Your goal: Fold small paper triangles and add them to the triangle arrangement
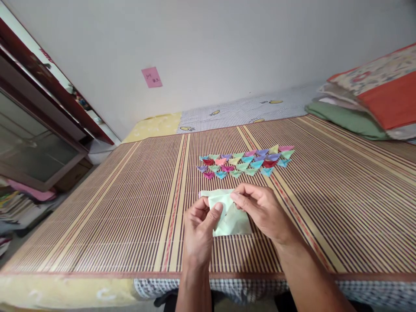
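Note:
A pale green piece of paper [225, 216] is pinched between my two hands near the middle of the mat. My left hand [199, 225] grips its left side, the thumb lying across the front. At its upper right, the thumb and forefinger of my right hand [260, 208] press together on an edge. More pale green paper [242, 228] lies flat on the mat beneath; where it ends and the held piece begins is hard to tell. Just beyond my hands, several small folded paper boats [242, 166] in many colours stand in close rows.
A striped bamboo mat [130, 208] covers the bed. Folded bedding [354, 119] and an orange floral pillow [386, 95] are piled at the back right. A pink note [151, 77] is stuck to the wall. To the left stands a glass-fronted cabinet [32, 134].

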`<state>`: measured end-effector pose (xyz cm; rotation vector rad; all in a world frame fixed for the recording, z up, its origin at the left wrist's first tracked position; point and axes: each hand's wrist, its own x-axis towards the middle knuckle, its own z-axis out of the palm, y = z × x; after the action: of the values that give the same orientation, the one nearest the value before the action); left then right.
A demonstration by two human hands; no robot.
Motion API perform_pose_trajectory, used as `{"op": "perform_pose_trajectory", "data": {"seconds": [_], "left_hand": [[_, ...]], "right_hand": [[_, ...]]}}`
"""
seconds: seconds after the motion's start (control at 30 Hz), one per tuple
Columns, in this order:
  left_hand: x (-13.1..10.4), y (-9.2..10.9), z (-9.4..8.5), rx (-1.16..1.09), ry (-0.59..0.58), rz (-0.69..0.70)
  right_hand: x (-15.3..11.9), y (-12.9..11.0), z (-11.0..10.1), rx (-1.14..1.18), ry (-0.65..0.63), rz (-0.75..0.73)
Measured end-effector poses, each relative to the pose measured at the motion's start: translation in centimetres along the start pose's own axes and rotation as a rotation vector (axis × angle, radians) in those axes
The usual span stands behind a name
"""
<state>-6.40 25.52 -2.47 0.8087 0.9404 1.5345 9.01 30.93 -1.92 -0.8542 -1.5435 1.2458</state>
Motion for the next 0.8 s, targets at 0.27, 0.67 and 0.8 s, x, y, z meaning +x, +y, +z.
{"op": "perform_pose_trajectory", "data": {"seconds": [0.27, 0.67, 0.8], "left_hand": [[0.1, -0.3, 0.4, -0.054, 0.062, 0.026], [0.2, 0.0, 0.1, 0.111, 0.147, 0.085], [-0.1, 0.1, 0.2, 0.284, 0.181, 0.142]], "right_hand": [[0.1, 0.1, 0.5, 0.146, -0.07, 0.057], [0.0, 0.7, 0.6, 0.011, -0.068, 0.086], [0.1, 0.6, 0.6, -0.084, 0.002, 0.069]]}}
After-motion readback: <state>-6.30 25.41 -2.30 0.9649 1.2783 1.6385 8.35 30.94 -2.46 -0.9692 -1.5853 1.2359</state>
